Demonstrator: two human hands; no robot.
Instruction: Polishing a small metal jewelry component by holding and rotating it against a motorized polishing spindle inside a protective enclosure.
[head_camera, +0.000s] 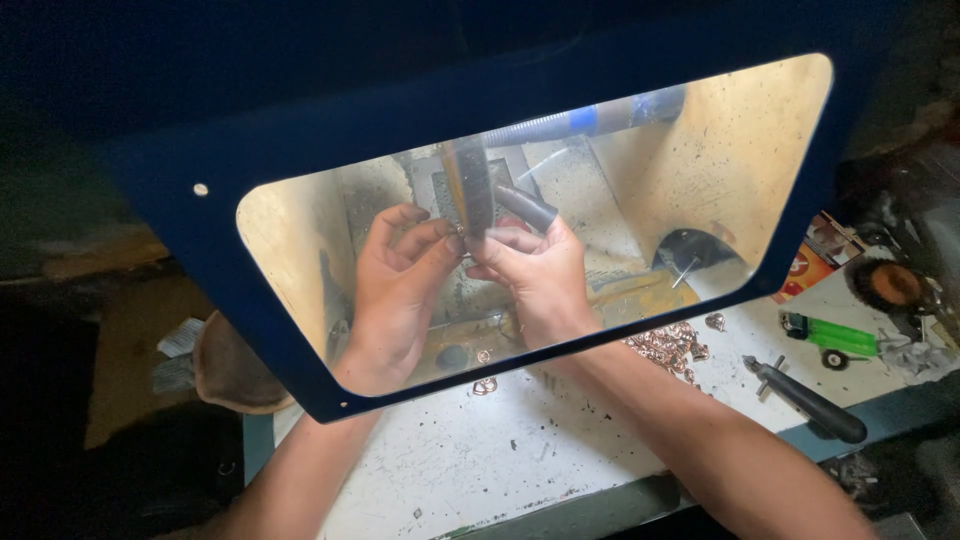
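Head view shows both of my hands behind the clear window of a blue shield (180, 200): left hand (395, 285) and right hand (535, 275) pinch one small ring (461, 229) together, fingers narrow, against the polishing wheel (472, 185). Judging by the copper-coloured pile (668, 345) on the white bench (500, 450), plenty of pieces lie waiting or finished; I cannot tell which.

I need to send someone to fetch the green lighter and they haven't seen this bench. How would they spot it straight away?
Start at the blue-framed window that both hands reach under, then follow the white bench top to its right side, past the pile of copper-coloured pieces. The lighter lies flat there, above the black-handled tool. It is the only bright green thing on the bench.
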